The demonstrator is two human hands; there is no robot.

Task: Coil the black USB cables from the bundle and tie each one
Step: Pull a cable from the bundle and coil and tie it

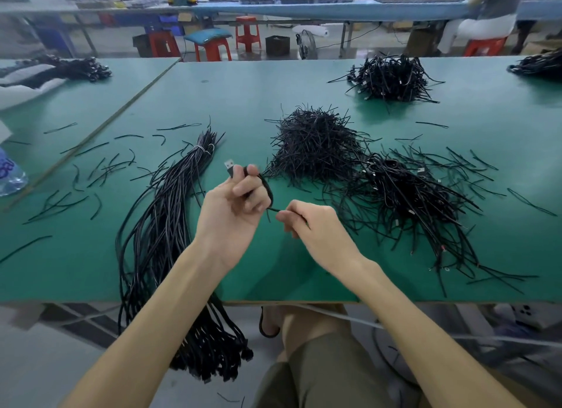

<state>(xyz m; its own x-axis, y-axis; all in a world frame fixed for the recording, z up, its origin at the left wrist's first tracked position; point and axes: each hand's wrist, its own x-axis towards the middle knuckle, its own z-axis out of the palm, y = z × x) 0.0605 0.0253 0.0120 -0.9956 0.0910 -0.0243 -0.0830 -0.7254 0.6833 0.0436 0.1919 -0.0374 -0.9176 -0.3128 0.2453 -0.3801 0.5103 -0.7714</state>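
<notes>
One black USB cable [267,191] is wound into a small coil in the left hand [234,213], held above the desk [231,103]. Its silver USB-A plug [229,165] sticks up past the fingers [251,171]. A thin black strand [274,209] runs from the coil to the right hand [310,225], which pinches it; whether it is a tie or the cable's tail cannot be told.

The bundle [164,219] of long black cables lies to the left. It is bound near its far end by a pale tie [201,149], and its near ends [213,356] hang over the desk's front edge. A heap of short black tie wires [316,143] sits beyond the hands. A loose pile of coiled cables [404,194] lies to the right.
</notes>
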